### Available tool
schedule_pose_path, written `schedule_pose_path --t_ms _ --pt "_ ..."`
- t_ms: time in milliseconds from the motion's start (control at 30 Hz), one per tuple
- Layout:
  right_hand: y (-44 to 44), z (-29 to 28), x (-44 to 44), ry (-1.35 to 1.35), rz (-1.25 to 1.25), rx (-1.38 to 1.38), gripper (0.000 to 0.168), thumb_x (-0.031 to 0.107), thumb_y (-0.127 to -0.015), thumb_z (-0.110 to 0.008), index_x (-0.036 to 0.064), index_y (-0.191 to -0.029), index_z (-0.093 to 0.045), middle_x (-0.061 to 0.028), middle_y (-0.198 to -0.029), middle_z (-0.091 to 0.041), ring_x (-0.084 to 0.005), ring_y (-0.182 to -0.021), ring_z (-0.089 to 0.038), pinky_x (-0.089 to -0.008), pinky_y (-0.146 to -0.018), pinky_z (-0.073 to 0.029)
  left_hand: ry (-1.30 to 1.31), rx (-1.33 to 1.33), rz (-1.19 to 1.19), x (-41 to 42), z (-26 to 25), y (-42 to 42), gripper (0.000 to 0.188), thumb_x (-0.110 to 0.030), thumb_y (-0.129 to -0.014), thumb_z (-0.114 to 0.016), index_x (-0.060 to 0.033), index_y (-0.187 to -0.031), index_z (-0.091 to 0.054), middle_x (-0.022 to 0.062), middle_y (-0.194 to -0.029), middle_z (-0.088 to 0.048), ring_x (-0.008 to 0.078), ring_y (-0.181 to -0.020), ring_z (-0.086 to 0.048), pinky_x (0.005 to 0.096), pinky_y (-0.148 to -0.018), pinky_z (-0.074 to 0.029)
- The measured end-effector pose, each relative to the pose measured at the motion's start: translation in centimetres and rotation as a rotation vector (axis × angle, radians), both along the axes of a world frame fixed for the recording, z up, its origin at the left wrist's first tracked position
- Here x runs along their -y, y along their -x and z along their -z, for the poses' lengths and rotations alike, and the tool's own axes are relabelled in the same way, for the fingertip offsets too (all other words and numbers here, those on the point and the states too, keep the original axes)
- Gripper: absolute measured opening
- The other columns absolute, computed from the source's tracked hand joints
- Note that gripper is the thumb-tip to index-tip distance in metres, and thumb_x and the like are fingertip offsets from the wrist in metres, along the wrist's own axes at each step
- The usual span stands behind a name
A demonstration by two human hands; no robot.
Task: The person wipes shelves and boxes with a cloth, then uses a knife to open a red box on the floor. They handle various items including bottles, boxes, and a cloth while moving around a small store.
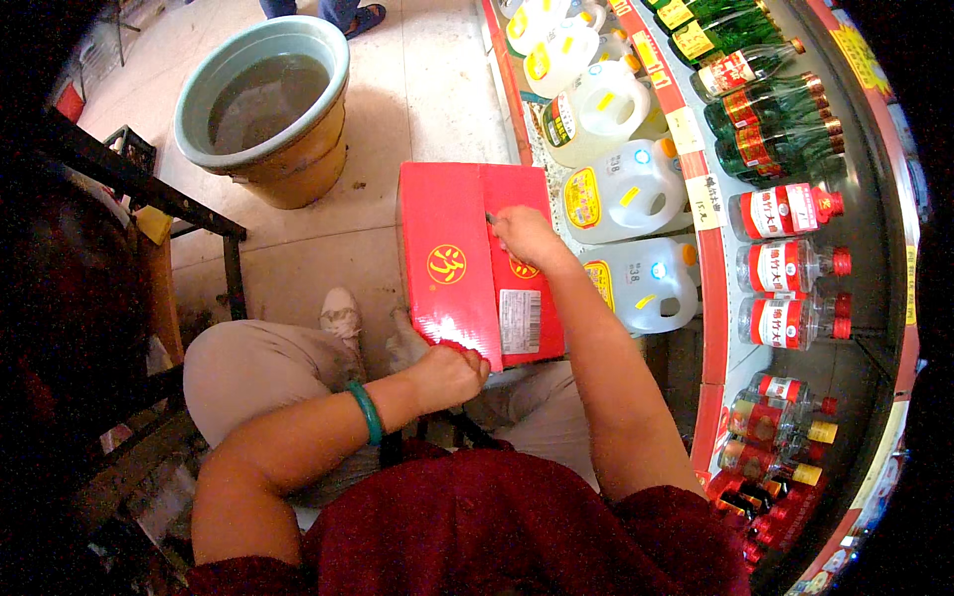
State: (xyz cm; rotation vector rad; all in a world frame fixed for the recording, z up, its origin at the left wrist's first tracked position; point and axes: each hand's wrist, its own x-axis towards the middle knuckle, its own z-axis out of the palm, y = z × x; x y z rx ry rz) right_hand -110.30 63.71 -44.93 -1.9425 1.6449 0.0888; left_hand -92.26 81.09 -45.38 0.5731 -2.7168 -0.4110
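A red cardboard carton (456, 216) with round yellow emblems and a white barcode label stands in front of my knees, its top flaps meeting at a seam. My right hand (524, 237) grips a small dark tool, perhaps a knife, whose tip rests at that seam. Most of the tool is hidden in the fist. At the carton's near edge, my left hand (447, 378) is curled closed around the red cardboard. A green bangle (364, 413) circles my left wrist.
Shelves at right hold translucent plastic jugs (626, 190) close beside the carton and several glass bottles (775, 273) higher up. A large tub of murky water (337, 74) stands on the tiled floor (440, 82). Dark furniture framing (235, 276) is at left. Another person's foot (365, 20) shows beyond the tub.
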Motion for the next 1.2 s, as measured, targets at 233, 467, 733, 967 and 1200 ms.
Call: schedule_pose_path --t_ms 233,467,733,967,1200 --pt "-0.6 2.1 3.3 0.116 0.089 0.038 0.028 0.02 -0.079 -0.047 -0.003 -0.07 -0.061 -0.0227 -0.07 -0.059 -0.0352 -0.066 -0.059 -0.0446 -0.063 -0.046 -0.048 0.052 0.028 0.0 0.3 0.1 0.014 -0.013 -0.069 -0.052 -0.0008 -0.076 -0.053 0.0098 -0.062 -0.055 0.0218 -0.051 -0.058 0.0347 -0.04 -0.046" --pt "-1.1 2.8 5.5 0.182 0.071 0.008 0.026 0.016 -0.078 -0.046 -0.002 -0.063 -0.058 -0.015 -0.055 -0.058 -0.0252 -0.048 -0.058 -0.0383 -0.052 -0.047 -0.12 0.113 0.047 0.0 0.2 0.1 0.02 -0.014 -0.072 -0.049 0.0015 -0.085 -0.051 0.0119 -0.068 -0.056 0.0245 -0.053 -0.06 0.0381 -0.042 -0.048" --pt "-0.1 1.0 6.1 0.451 0.217 0.141 0.024 0.017 -0.083 -0.046 -0.002 -0.077 -0.059 -0.015 -0.061 -0.058 -0.023 -0.05 -0.057 -0.0362 -0.049 -0.045 -0.047 0.082 0.013 -0.3 0.1 0.1 0.015 -0.013 -0.07 -0.052 -0.0012 -0.079 -0.054 0.0083 -0.064 -0.055 0.0213 -0.051 -0.057 0.0345 -0.04 -0.046" --pt "4.7 -0.1 2.3 0.318 0.448 0.224 0.017 0.016 -0.082 -0.05 0.001 -0.089 -0.052 -0.0208 -0.078 -0.061 -0.0385 -0.074 -0.059 -0.0474 -0.063 -0.046 -0.091 0.186 0.023 -0.2 1.1 0.7 0.024 -0.016 -0.073 -0.048 -0.0006 -0.092 -0.052 0.0108 -0.07 -0.057 0.0237 -0.055 -0.06 0.0397 -0.04 -0.047" --pt "8.9 2.5 -7.6 0.369 0.611 0.038 0.021 0.021 -0.086 -0.046 0.0 -0.087 -0.049 -0.0259 -0.08 -0.058 -0.0444 -0.079 -0.055 -0.0512 -0.065 -0.043 -0.525 0.293 -0.292 2.6 -1.3 -0.2 0.025 -0.023 -0.085 -0.044 -0.0045 -0.101 -0.048 0.0192 -0.081 -0.06 0.0378 -0.065 -0.06 0.0484 -0.054 -0.048"
